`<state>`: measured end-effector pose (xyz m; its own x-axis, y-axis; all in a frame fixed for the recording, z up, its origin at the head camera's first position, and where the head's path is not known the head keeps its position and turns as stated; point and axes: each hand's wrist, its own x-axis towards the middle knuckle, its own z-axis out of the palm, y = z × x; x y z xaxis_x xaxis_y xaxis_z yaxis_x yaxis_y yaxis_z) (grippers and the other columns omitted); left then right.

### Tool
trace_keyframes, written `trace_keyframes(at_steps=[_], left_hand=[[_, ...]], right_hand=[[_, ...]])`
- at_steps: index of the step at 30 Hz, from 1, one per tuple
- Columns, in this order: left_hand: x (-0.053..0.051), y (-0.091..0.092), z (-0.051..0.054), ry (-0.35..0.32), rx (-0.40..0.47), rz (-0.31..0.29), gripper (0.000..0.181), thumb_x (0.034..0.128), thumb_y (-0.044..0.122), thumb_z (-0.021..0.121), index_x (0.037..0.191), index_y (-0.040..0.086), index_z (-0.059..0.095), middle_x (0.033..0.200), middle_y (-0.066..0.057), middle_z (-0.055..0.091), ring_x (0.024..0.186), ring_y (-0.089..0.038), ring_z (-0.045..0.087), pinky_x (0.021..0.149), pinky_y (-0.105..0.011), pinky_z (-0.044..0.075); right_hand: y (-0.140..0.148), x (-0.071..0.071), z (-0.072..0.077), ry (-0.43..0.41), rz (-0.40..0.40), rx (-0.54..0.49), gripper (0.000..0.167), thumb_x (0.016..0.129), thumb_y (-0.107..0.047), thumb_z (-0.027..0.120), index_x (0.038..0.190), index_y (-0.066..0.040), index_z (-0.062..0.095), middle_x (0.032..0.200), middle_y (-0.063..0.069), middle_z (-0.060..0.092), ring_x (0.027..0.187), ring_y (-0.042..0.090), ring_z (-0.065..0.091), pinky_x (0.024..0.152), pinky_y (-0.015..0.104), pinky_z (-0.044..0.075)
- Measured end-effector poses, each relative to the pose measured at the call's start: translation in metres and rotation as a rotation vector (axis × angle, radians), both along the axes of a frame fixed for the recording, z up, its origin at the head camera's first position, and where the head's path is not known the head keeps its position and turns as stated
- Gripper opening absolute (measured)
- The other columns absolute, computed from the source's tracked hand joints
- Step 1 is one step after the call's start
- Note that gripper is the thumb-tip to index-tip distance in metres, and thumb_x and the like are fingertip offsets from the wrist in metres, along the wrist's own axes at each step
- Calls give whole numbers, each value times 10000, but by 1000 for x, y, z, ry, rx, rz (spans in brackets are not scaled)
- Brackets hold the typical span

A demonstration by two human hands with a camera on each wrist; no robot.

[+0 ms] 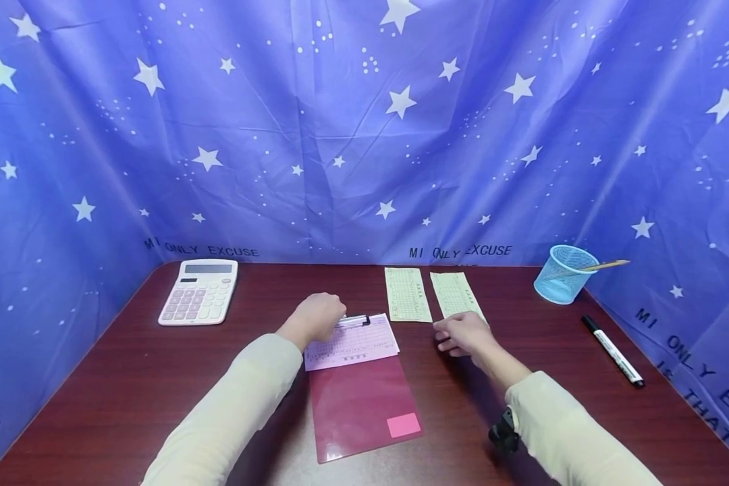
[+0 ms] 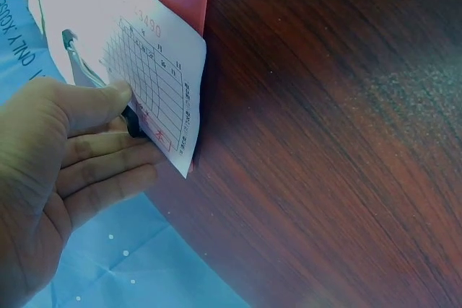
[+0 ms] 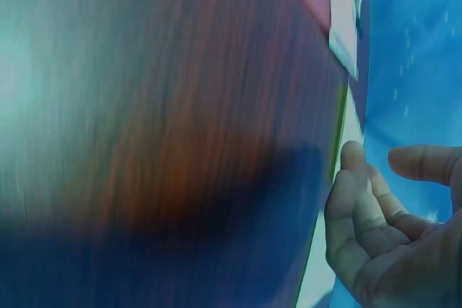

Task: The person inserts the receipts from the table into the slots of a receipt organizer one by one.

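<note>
Thumb uppermost, our left hand pinched the clip, probably steadying that end above the pink slip; our right hand's fingers curled loosely, thumb apart, by the right green slip. The red clipboard sat on the table, its long axis running away from us, clip toward the curtain.

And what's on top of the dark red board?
On the board: pink printed paper across its upper part, a metal clip pinched by the left hand, and a pink label near the lower right corner. The surface under the paper is hidden.
</note>
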<state>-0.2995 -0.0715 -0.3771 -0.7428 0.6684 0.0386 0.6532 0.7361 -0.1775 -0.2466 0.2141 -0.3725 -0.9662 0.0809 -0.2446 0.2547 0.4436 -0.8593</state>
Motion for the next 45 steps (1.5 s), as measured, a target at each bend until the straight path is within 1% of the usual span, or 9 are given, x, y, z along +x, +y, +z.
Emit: trace_keyframes(at_steps=[6, 11, 16, 20, 23, 26, 30, 37, 45], left_hand=[[-1, 2, 1, -1, -8, 10, 202, 752, 14, 762, 662, 102, 604, 753, -85, 687, 730, -278, 689, 728, -435, 597], [-1, 3, -1, 4, 14, -6, 169, 752, 7, 761, 684, 90, 630, 760, -94, 691, 733, -287, 693, 717, -441, 597], [-1, 5, -1, 10, 4, -5, 155, 755, -1, 753, 694, 94, 646, 767, -84, 697, 731, -276, 693, 716, -434, 598], [-1, 5, 0, 4, -6, 0, 157, 761, 5, 755, 695, 97, 646, 770, -77, 696, 727, -270, 689, 717, -426, 598], [0, 5, 0, 0, -1, -9, 158, 766, 13, 762, 695, 92, 645, 766, -83, 692, 724, -270, 687, 715, -427, 596], [0, 4, 0, -2, 1, -4, 156, 772, 17, 765, 698, 89, 647, 769, -86, 693, 727, -273, 687, 718, -427, 596], [1, 3, 0, 9, 2, 13, 160, 771, 9, 758, 695, 91, 644, 767, -86, 692, 729, -275, 689, 721, -427, 598], [1, 2, 1, 1, -4, 16, 160, 762, 9, 761, 697, 94, 641, 771, -87, 694, 730, -275, 687, 723, -426, 597], [2, 1, 2, 6, -6, 15, 175, 770, 12, 761, 689, 100, 634, 754, -76, 688, 717, -269, 683, 714, -420, 596]], right_hand=[[39, -9, 3, -1, -111, 51, 347, 922, -102, 608, 1163, 147, 614, 723, 5, 669, 620, 89, 653, 590, 289, 571], [60, -15, 3, -20, -204, 157, 345, 892, -133, 631, 1131, 116, 618, 700, -8, 645, 647, 110, 631, 609, 306, 572], [68, -19, 2, -66, -257, 324, 278, 875, -206, 678, 932, 63, 636, 645, 33, 598, 604, 161, 612, 590, 302, 567], [68, -22, 0, -92, -263, 430, 335, 876, -271, 691, 847, 46, 589, 715, 105, 567, 653, 245, 620, 591, 311, 554], [67, -24, -2, -100, -259, 472, 411, 879, -294, 685, 950, 98, 584, 857, 194, 588, 772, 318, 621, 670, 369, 558], [65, -26, -5, -102, -243, 522, 560, 883, -355, 684, 1087, 155, 577, 1018, 296, 607, 896, 381, 595, 784, 450, 540], [59, -29, -6, -97, -219, 565, 697, 884, -435, 686, 1182, 180, 552, 1144, 358, 585, 985, 420, 561, 863, 517, 513], [51, -33, -7, -94, -218, 554, 655, 876, -423, 705, 1155, 155, 572, 1150, 351, 580, 975, 423, 561, 831, 520, 513], [46, -38, -5, -115, -165, 601, 436, 856, -338, 733, 943, 68, 602, 930, 240, 586, 871, 361, 546, 748, 462, 499]])
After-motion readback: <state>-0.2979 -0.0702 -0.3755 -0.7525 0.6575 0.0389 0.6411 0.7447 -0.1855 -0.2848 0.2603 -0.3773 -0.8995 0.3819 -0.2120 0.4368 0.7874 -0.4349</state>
